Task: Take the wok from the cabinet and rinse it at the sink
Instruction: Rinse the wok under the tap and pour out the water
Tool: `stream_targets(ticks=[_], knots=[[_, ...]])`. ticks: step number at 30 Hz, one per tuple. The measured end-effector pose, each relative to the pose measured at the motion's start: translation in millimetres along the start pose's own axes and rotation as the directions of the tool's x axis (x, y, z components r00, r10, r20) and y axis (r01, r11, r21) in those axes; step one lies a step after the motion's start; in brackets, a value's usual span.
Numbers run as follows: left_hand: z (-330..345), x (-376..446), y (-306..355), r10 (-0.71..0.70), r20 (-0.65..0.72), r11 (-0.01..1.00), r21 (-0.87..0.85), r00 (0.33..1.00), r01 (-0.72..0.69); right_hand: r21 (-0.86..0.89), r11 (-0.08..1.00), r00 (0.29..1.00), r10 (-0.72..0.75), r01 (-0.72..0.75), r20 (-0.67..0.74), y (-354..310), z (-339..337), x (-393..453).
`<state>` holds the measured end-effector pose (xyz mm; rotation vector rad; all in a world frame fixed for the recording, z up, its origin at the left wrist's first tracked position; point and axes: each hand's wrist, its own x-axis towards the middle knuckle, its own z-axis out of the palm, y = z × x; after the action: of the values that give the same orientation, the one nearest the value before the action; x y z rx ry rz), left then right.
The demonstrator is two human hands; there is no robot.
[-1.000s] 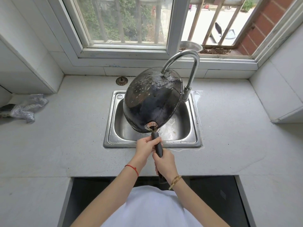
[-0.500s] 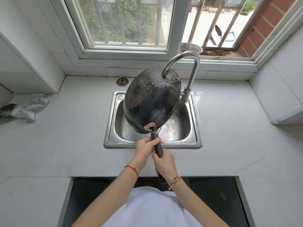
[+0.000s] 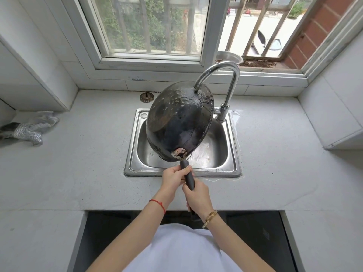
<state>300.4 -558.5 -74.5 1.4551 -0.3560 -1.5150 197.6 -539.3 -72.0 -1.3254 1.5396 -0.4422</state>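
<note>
The wok (image 3: 179, 122) hangs over the steel sink (image 3: 133, 146), tipped steeply so that its blackened outer belly faces the person and its open side turns away toward the window; held that way, I judge, water striking it can sheet down the curve and fall into the basin rather than onto the counter (image 3: 78, 154). Its upper rim sits right under the mouth of the curved tap (image 3: 225, 75), and the wet sheen and beads along that upper edge suggest water is landing there, though no stream is clearly visible. Both hands are on the dark handle (image 3: 189, 176), one ahead of the other: the left hand (image 3: 174, 178) wraps its fingers round the handle close to the riveted bracket, while the right hand (image 3: 196, 195) curls round it farther back, nearer the body. That stacked two-handed hold makes sense for a heavy pan lifted at an angle, the forward hand steering the tilt and the rear one taking the leverage. The wok's lowest edge dips inside the basin's outline; whether it touches the steel, I cannot tell. A crumpled silvery cloth (image 3: 33, 128) lies well off on the counter to the left, and a small round sink strainer (image 3: 146, 97) rests behind the sink, both apart from the work. The rinse looks well under way, with the outside being washed.
</note>
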Motion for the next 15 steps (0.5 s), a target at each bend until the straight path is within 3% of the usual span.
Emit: stream_targets(ticks=[15], knots=[[1.4,1.1,-1.1,0.008,-0.017,1.0,0.011,1.0,-0.008,0.092,0.994,0.998,0.05,-0.053,0.037,4.0,3.8,1.2]])
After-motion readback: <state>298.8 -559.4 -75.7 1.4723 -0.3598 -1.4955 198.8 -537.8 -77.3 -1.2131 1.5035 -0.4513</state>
